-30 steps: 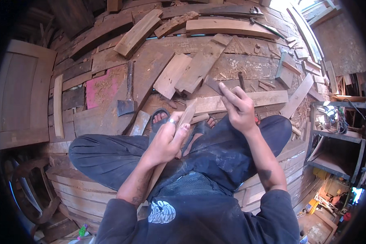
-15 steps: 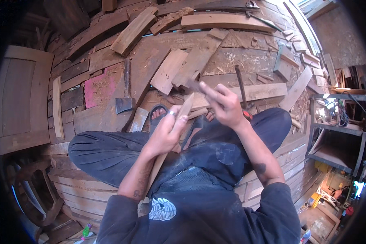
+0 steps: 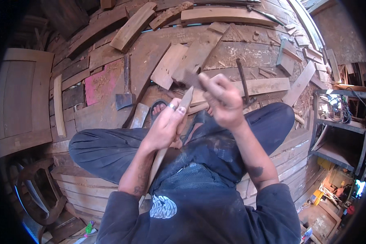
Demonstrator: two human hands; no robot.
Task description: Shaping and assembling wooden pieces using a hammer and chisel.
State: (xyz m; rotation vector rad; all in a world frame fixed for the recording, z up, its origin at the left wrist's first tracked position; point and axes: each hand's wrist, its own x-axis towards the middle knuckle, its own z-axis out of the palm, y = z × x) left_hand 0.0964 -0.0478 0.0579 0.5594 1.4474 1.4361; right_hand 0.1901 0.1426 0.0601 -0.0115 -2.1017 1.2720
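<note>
My left hand point(image 3: 167, 124) is closed around a long, slim wooden strip point(image 3: 187, 99). Its tapered tip points up and away from me, and its lower part runs back under my forearm toward my lap. Just right of the tip, my right hand point(image 3: 223, 99) grips a dark, flat tool point(image 3: 192, 78) that is blurred, so its exact kind is unclear. The tool's end lies slightly beyond the strip's tip; whether they touch I cannot tell. Both hands are above my crossed legs.
A hatchet point(image 3: 125, 100) lies on the plank floor to the left. Thick boards point(image 3: 171, 65) and offcuts lie ahead, with a dark metal bar point(image 3: 242, 79) near my right knee. A metal shelf point(image 3: 340, 122) stands at right, a wooden panel point(image 3: 24, 97) at left.
My right hand's fingers have curled in more around the dark tool, and the hand sits slightly lower. The strip's tip has shifted a little up and stands more upright in my left hand.
</note>
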